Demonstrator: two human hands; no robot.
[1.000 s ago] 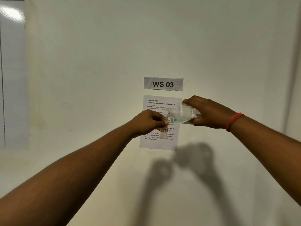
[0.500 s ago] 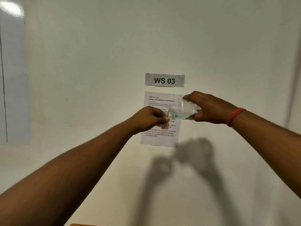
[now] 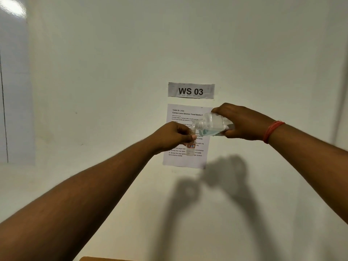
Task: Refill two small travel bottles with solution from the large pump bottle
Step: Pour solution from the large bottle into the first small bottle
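— What does the large bottle point(image 3: 211, 125) look like?

— Clear plastic, cap off, threaded neck bare. It lies tipped nearly flat just right of frame centre, a little bluish liquid pooled along its lower side.

— Who has it?

— The right hand point(image 3: 243, 124) grips its base end, fingers curled over the top and thumb beneath; the neck points left.

— And the small travel bottle point(image 3: 190, 146)?

— Clear, upright, with a red-edged label. The left hand point(image 3: 172, 136) is wrapped around its upper part, the lower half showing below the fist. Its mouth sits just under the large bottle's neck, in front of the instruction sheet point(image 3: 185, 159).
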